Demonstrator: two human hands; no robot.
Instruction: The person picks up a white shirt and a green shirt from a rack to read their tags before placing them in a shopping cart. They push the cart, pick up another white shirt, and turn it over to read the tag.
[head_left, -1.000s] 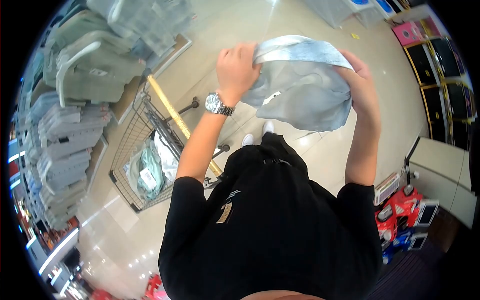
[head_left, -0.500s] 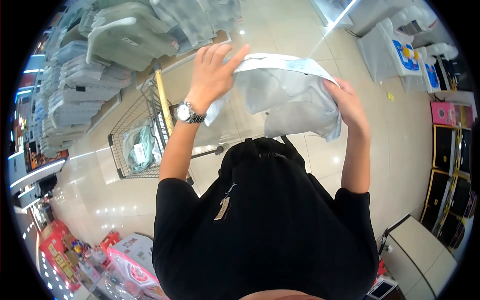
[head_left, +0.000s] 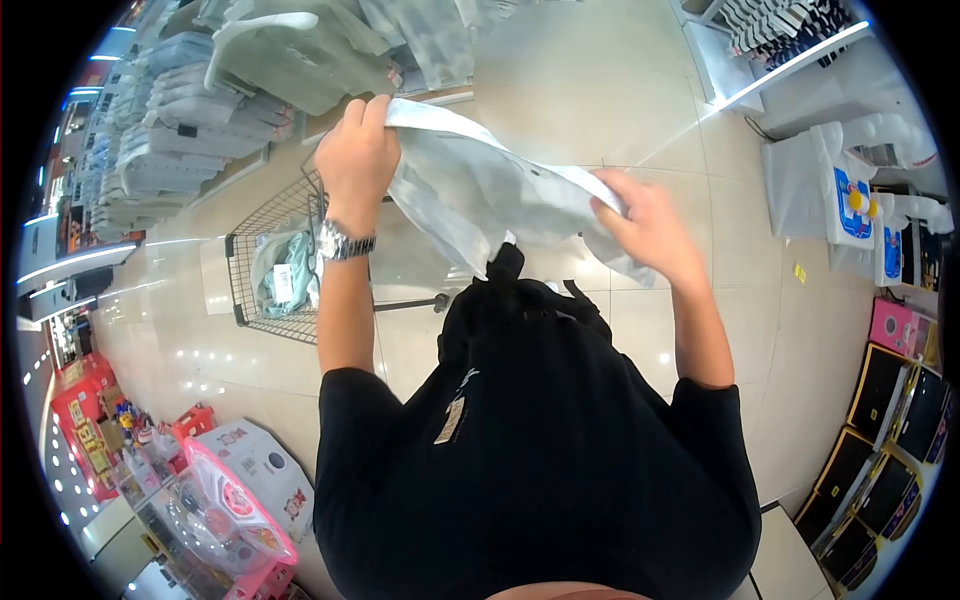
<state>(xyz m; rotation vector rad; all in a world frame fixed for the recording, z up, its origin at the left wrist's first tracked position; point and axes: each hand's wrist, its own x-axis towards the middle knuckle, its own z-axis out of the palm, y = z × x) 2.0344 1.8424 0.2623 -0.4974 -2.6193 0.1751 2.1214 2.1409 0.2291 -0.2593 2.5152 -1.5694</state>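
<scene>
A thin, pale grey-white garment (head_left: 480, 190) hangs stretched between my two hands above the floor, with a stiff white band along its top edge and a small dark dot on it. Which kind of garment it is, I cannot make out. My left hand (head_left: 360, 155), a metal watch on its wrist, is closed round the band's left end. At the lower right end, my right hand (head_left: 650, 225) pinches the band between thumb and fingers. The cloth droops toward a black bag (head_left: 520, 310) worn at my front.
A wire shopping cart (head_left: 275, 290) with folded clothes in it stands to my left. Behind it, racks of hanging clothes (head_left: 180, 130) fill the upper left. White jugs (head_left: 840, 200) and boxed goods (head_left: 890, 420) line the right side. A pink-edged toy box (head_left: 245, 490) sits at lower left.
My left hand has gone from spread fingers to a closed grip and moved left. My right hand moved slightly down and left. The band now slopes down to the right, and the view has shifted.
</scene>
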